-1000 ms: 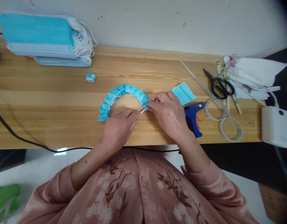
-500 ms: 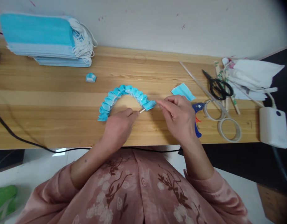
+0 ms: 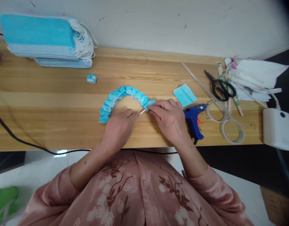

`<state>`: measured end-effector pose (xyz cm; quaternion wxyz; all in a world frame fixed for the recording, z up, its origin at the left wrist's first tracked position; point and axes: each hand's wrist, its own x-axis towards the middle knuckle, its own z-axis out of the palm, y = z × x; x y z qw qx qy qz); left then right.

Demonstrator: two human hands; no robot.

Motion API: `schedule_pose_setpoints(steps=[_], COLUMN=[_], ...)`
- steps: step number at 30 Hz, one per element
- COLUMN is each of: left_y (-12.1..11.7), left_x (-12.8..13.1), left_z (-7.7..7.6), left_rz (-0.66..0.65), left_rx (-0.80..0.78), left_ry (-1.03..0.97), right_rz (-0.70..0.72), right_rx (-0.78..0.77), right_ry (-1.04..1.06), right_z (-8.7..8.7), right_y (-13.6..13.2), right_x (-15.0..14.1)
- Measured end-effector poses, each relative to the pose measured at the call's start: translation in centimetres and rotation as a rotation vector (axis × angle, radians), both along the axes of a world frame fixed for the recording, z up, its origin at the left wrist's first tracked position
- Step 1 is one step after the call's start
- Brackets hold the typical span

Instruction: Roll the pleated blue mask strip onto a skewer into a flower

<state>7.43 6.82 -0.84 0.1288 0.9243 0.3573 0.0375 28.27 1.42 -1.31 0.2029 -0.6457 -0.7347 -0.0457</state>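
In the head view, your right hand (image 3: 169,121) has come back to the right end of the strip (image 3: 123,90); half a second ago it was apart. Its fingertips now pinch the flap (image 3: 152,102) there, so folding seems in hand at that end. Your left hand (image 3: 119,129) grips the stick (image 3: 142,111). The strip arcs across the table (image 3: 52,103), left of the glue gun (image 3: 193,117).
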Motion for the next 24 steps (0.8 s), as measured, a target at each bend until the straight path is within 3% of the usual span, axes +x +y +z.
schedule_pose_setpoints(steps=[16,24], left_y=[-0.3,-0.2], left_x=[0.0,0.3], left_z=[-0.6,-0.3], left_rz=[0.039,0.04], left_rx=[0.005,0.005], left_ry=[-0.146,-0.04], right_rz=[0.026,0.062], right_rx=[-0.142,-0.206], right_ry=[-0.123,-0.137], right_z=[2.2,2.8], right_y=[2.3,3.5], right_x=[-0.6,-0.8])
